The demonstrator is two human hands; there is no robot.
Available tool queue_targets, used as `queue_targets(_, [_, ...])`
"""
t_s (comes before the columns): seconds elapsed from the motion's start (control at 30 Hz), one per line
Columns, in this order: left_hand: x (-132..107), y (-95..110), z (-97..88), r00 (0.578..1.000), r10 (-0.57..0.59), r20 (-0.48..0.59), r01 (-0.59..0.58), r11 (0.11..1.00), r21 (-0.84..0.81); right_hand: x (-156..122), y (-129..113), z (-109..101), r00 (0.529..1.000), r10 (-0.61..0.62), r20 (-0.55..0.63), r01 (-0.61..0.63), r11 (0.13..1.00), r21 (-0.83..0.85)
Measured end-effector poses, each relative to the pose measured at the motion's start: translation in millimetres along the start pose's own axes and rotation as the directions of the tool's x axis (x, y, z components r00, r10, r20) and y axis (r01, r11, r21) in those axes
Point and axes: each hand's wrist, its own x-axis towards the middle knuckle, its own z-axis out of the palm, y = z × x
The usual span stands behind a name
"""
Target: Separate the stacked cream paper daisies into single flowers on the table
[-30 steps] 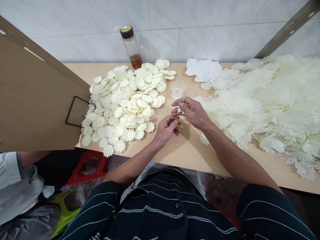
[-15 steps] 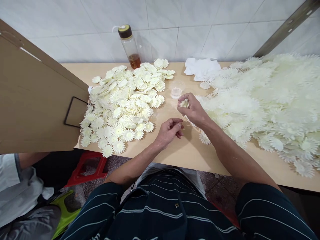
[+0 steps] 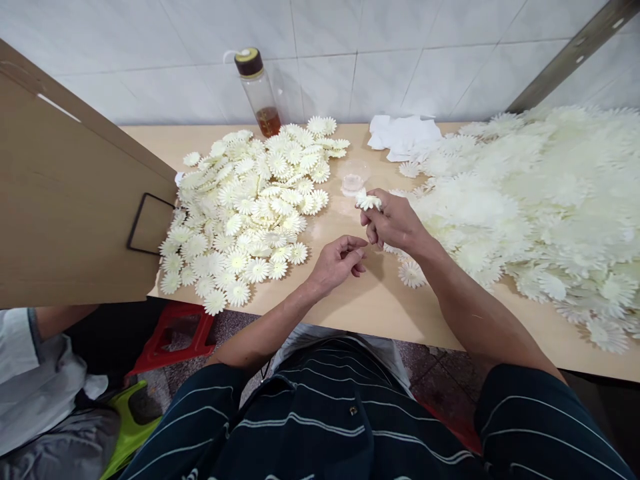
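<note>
My right hand point(image 3: 393, 220) pinches a small cream artificial flower point(image 3: 369, 200) at its fingertips, with the petals facing up. Just below and to the left, my left hand point(image 3: 340, 263) has its fingers curled and the thumb drawn in against the index finger. Anything between those fingertips is too small or hidden to make out. The two hands are close together but apart, above the wooden table point(image 3: 370, 310). Beyond the right hand is a small clear dish point(image 3: 353, 185). One loose petal piece point(image 3: 411, 273) lies under the right wrist.
A heap of layered cream flowers point(image 3: 250, 213) is on the left, and a larger pile of petal pieces point(image 3: 500, 207) is on the right. A bottle point(image 3: 260, 93) and white tissue point(image 3: 405, 137) stand along the tiled wall. Cardboard point(image 3: 80, 187) borders the left side; another person's arm point(image 3: 65, 319) shows below.
My right hand has turned and its fingers have shifted, so the flower now sits higher and clear at the fingertips. My left hand has barely moved.
</note>
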Motion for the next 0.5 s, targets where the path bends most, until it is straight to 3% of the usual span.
queue_targets(0.1, [1.4,0.0,-1.0,1.000,-0.004,-0.021,0.004,1.000,0.008,2.8,7.8,2.7,0.999,-0.032,0.026,0.038,0.957,-0.288])
queue_targets(0.23, [4.3,-0.9,-6.6,0.993,0.041,-0.114,-0.040,0.999,0.009,7.3,18.4,6.4,0.990,-0.140,-0.010,0.106,0.793,-0.600])
queue_targets(0.37, [8.1,2.3,-12.3,0.973,0.102,-0.205,-0.105,0.994,-0.006,7.8,21.4,10.4,0.971,-0.233,-0.062,0.123,0.698,-0.705])
queue_targets(0.5, [12.1,12.6,-16.7,0.956,0.154,-0.250,-0.171,0.984,-0.048,3.8,10.7,14.0,0.989,-0.149,-0.020,0.078,0.620,-0.781])
